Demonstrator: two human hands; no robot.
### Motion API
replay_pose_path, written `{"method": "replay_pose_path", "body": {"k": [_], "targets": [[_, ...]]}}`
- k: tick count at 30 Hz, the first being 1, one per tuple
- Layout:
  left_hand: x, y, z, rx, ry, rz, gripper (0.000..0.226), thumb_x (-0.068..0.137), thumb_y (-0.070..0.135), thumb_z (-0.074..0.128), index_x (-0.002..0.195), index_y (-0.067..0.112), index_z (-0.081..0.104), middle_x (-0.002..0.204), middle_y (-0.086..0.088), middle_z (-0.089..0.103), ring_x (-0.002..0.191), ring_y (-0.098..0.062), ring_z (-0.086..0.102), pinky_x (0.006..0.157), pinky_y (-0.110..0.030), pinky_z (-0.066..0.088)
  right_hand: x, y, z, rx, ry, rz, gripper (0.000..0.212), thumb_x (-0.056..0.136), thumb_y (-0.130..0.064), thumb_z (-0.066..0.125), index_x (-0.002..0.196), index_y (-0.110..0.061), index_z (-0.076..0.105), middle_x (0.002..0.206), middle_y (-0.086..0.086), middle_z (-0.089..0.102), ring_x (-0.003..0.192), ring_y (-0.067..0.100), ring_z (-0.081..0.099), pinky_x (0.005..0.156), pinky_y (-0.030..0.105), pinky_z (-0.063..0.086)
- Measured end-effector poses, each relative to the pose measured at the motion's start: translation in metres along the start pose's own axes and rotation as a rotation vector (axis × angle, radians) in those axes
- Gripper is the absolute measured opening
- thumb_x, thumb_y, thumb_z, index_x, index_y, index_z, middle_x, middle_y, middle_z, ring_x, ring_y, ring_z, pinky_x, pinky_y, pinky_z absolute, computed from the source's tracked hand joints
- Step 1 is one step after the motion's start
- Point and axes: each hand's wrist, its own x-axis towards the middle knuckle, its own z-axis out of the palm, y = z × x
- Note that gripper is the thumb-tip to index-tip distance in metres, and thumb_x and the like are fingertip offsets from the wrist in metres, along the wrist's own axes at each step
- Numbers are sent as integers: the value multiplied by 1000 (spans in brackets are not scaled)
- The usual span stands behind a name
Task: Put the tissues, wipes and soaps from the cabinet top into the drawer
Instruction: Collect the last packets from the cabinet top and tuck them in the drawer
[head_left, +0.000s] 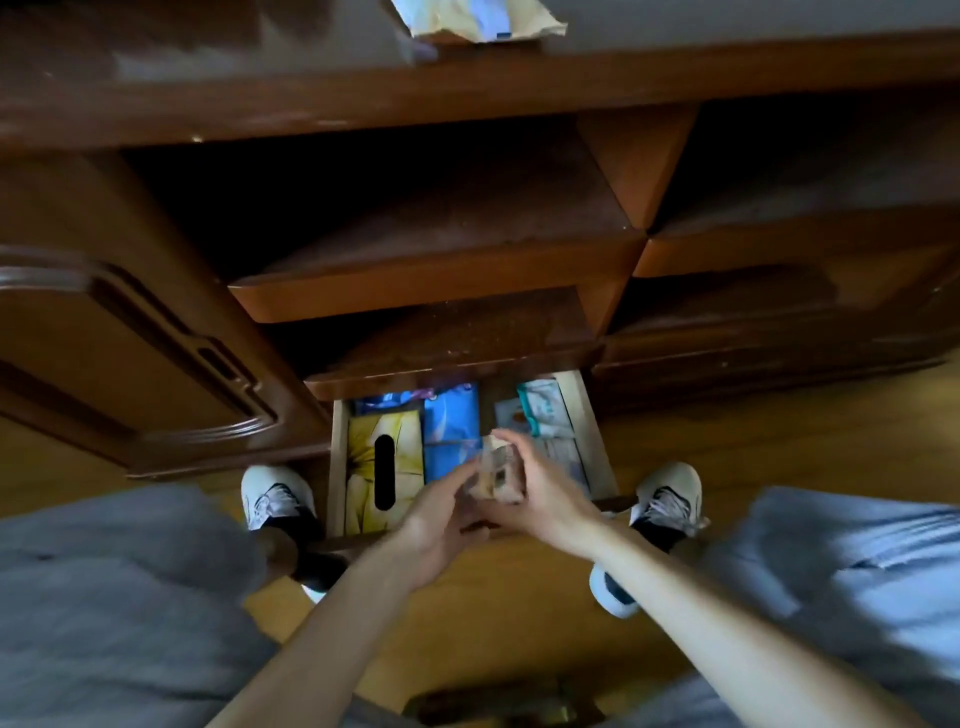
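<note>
The bottom drawer (597, 447) is pulled open low in the head view. Inside lie a yellow tissue box (363, 467) at the left, blue tissue packs (449, 426) in the middle and a pale wipes pack (543, 410) at the right. Both hands meet over the drawer's front. My right hand (545, 493) and my left hand (441, 512) together hold a small blurred beige packet (501, 470) above the middle of the drawer. On the cabinet top at the far edge sits a white and blue pack (467, 21).
The brown wooden cabinet has two open shelves (441, 291) above the drawer and a closed door (130, 353) at the left. My feet in white shoes (275, 499) stand on the wood floor on either side of the drawer.
</note>
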Motion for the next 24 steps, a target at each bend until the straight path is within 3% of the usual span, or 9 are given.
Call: {"method": "replay_pose_path", "body": {"k": [3,6,8,10,13,16,18,21,24], "targets": [[19,2,-15,214,216,126,32,97,41,62,119,17,60,116,-4,67,106,-17,64,98,-41,50,29,29,-24,-157,59,151,107,65,-76,79,151,-38,29,122,-20,55,102,2,58,66,14,40],[32,2,-34,243,289,194,18,98,29,63,113,20,62,120,-4,66,104,-14,66,87,-34,52,58,55,-34,-322,35,210,99,68,-60,85,149,-34,35,137,-6,57,110,13,58,74,21,44],[37,0,-45,153,309,159,11,100,23,60,109,19,64,119,-6,67,99,-20,71,78,-32,55,74,64,-23,-424,-51,165,96,67,-55,89,146,-34,38,139,-3,58,118,19,59,85,31,49],[40,-4,-54,143,314,139,10,101,19,57,108,16,64,119,-8,68,98,-25,73,81,-36,57,85,71,-7,-489,-167,112,92,66,-49,91,142,-34,41,132,-2,61,114,20,60,82,33,50],[42,-9,-65,133,324,137,16,101,18,56,113,12,65,115,-9,70,87,-17,76,85,-37,57,98,78,2,-481,-329,108,87,70,-46,91,143,-33,45,137,-2,60,118,18,58,88,35,51],[43,-13,-74,112,348,173,12,101,18,56,107,14,66,108,-6,72,81,-12,75,74,-30,56,105,76,-3,-417,-400,161,90,66,-55,89,143,-39,46,139,-13,57,116,9,56,87,31,50],[49,-17,-79,410,372,304,13,102,21,54,109,18,64,112,0,69,101,-17,69,73,-24,53,106,74,-6,-388,-302,184,96,63,-64,87,144,-40,43,126,-21,57,103,3,56,71,22,43],[62,-29,-85,1221,351,570,28,101,28,55,125,18,66,129,4,66,122,-16,57,95,-30,50,114,69,-7,-491,-56,199,103,63,-83,75,144,-32,36,114,-9,53,95,10,53,59,19,31],[76,-43,-92,1333,140,429,45,104,41,47,142,17,55,154,0,47,145,-19,36,117,-37,33,129,66,-4,-701,-5,205,99,65,-95,58,134,-28,32,107,-3,58,80,16,58,55,25,36]]}}
